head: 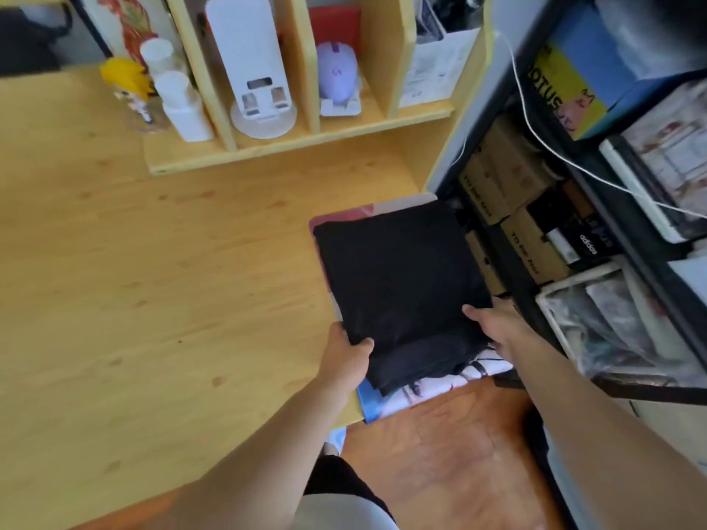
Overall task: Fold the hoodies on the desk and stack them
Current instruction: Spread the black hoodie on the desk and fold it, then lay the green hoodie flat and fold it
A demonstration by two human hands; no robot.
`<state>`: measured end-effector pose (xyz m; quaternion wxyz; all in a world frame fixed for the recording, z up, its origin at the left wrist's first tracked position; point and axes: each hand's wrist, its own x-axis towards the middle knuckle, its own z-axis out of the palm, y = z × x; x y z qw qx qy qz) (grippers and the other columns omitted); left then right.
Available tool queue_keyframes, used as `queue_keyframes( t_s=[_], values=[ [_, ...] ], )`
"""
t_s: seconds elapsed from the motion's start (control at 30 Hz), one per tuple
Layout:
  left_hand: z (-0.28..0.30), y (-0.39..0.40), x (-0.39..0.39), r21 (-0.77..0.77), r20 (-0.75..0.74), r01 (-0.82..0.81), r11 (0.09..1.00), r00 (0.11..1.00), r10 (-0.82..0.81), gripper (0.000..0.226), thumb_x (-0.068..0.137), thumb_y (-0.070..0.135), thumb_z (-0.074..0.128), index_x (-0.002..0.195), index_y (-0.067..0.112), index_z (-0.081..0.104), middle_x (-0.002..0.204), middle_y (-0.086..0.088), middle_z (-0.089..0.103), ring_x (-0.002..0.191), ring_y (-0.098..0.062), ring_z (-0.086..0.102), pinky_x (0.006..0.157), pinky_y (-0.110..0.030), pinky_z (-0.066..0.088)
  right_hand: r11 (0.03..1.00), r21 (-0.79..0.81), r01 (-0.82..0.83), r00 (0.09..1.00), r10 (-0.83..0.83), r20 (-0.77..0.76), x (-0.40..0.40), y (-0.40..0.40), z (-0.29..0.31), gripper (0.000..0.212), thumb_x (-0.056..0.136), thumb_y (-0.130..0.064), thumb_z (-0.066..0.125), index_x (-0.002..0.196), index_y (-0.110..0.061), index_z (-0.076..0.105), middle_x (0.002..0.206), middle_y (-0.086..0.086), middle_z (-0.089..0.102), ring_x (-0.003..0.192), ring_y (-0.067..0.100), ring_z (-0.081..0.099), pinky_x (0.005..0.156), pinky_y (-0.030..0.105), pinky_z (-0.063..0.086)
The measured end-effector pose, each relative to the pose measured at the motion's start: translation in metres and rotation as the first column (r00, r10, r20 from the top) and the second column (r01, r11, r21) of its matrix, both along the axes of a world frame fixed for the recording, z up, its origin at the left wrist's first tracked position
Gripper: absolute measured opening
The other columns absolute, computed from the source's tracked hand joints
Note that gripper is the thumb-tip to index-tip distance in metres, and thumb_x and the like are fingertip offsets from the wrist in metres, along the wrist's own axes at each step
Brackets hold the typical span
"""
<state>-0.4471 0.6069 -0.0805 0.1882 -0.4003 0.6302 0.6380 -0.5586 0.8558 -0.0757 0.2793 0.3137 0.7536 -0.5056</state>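
The hoodie (pixel 398 277), black and folded into a rough rectangle, lies at the desk's (pixel 153 300) right front corner on a printed mat (pixel 405 399). A second dark folded layer (pixel 417 361) shows under its near edge.

Both bare forearms reach in from the bottom of the view. The left hand (pixel 346 355) grips the hoodie's near left corner, thumb curled on top of the cloth and the other fingers hidden beneath. The right hand (pixel 497 327) holds the near right corner, thumb lying on top and the fingers tucked under or behind the edge, so their curl cannot be told.

The hoodie's right edge runs along the desk's right edge, just beside a dark shelf unit (pixel 574 262) packed with boxes. The mat overhangs the desk's front edge above the wood floor (pixel 440 453). Left of the hoodie, bare desktop stretches wide. At the back stands a wooden organiser (pixel 306 143) holding a white stand (pixel 256 70) and a lilac mouse (pixel 338 72), with white bottles (pixel 180 97) beside it, well apart from the hoodie.
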Motion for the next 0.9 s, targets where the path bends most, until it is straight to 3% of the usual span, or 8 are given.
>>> queue_keyframes(
  t_s=[0.13,0.23,0.3,0.43,0.53,0.67,0.8,0.9],
  values=[
    [0.003,0.004,0.003,-0.078,-0.063,0.042,0.996,0.997,-0.047,0.042,0.095,0.008,0.062,0.133,0.019,0.046,0.111,0.002,0.064,0.098,-0.019,0.065,0.085,-0.031,0.052,0.998,-0.045,0.049,0.996,-0.052,-0.067,0.01,0.005,-0.002,0.037,0.091,-0.018,0.07,0.127,-0.016,0.062,0.115,0.004,0.071,0.105,0.028,0.068,0.093,0.048,0.056],
    [0.002,0.0,0.013,-0.193,-0.054,0.167,0.967,0.982,-0.18,0.051,0.099,0.014,0.06,0.145,0.016,0.039,0.117,0.004,0.056,0.106,-0.02,0.06,0.088,-0.026,0.046,0.966,0.246,-0.085,0.995,0.096,-0.034,0.019,0.006,-0.009,0.06,0.077,-0.042,0.077,0.13,-0.02,0.059,0.127,0.006,0.066,0.113,0.03,0.063,0.101,0.049,0.051],
    [0.003,-0.009,0.018,-0.262,-0.055,0.296,0.919,0.946,-0.32,0.054,0.098,0.022,0.062,0.146,0.018,0.039,0.124,0.005,0.059,0.115,-0.021,0.061,0.09,-0.024,0.044,0.836,0.522,-0.168,0.971,0.232,-0.058,0.025,-0.009,0.002,0.056,0.09,-0.032,0.069,0.138,-0.01,0.05,0.139,0.016,0.052,0.123,0.039,0.051,0.105,0.048,0.044],
    [0.012,-0.041,0.029,-0.216,0.063,0.632,0.744,0.769,-0.636,0.06,0.098,0.042,0.059,0.151,0.029,0.034,0.124,0.006,0.062,0.112,-0.015,0.06,0.086,-0.024,0.043,0.583,0.807,-0.095,0.593,0.684,-0.424,0.04,-0.072,0.023,0.057,0.096,-0.023,0.06,0.147,-0.006,0.041,0.149,0.024,0.037,0.132,0.044,0.035,0.109,0.054,0.034],
    [0.015,-0.083,0.051,-0.278,0.181,0.699,0.659,0.712,-0.679,0.061,0.102,0.046,0.052,0.156,0.029,0.032,0.143,-0.001,0.054,0.12,-0.016,0.059,0.095,-0.029,0.049,0.452,0.794,-0.407,0.402,0.869,-0.288,0.054,-0.135,0.02,0.064,0.103,-0.045,0.039,0.159,-0.019,0.021,0.164,0.014,0.014,0.151,0.034,0.012,0.122,0.048,0.017],
    [0.025,-0.159,0.108,-0.253,0.227,0.515,0.819,0.855,-0.467,0.043,0.106,0.038,0.049,0.147,0.028,0.044,0.129,0.001,0.059,0.09,-0.008,0.064,0.068,-0.023,0.05,0.159,0.763,-0.627,0.324,0.943,0.07,0.067,-0.159,-0.011,0.077,0.096,-0.068,0.007,0.16,-0.026,-0.007,0.168,0.006,-0.013,0.154,0.028,-0.012,0.125,0.049,0.001],
    [0.035,-0.231,0.191,-0.244,0.262,0.114,0.963,0.964,-0.048,0.028,0.103,0.028,0.055,0.13,0.019,0.058,0.11,-0.008,0.067,0.086,-0.02,0.067,0.069,-0.032,0.048,0.552,0.687,-0.472,0.665,0.735,-0.134,0.098,-0.212,0.008,0.069,0.096,-0.031,0.052,0.157,-0.017,0.023,0.166,0.015,0.008,0.152,0.036,0.005,0.123,0.051,0.01],
    [0.046,-0.26,0.239,-0.232,0.251,-0.195,0.953,0.935,0.252,0.025,0.1,0.016,0.057,0.123,0.014,0.064,0.1,-0.01,0.07,0.076,-0.024,0.067,0.068,-0.032,0.047,0.56,0.658,-0.503,0.511,0.807,-0.297,0.139,-0.279,0.027,0.06,0.091,-0.013,0.053,0.149,-0.015,0.036,0.16,0.013,0.022,0.145,0.034,0.018,0.117,0.05,0.026]
  ],
)
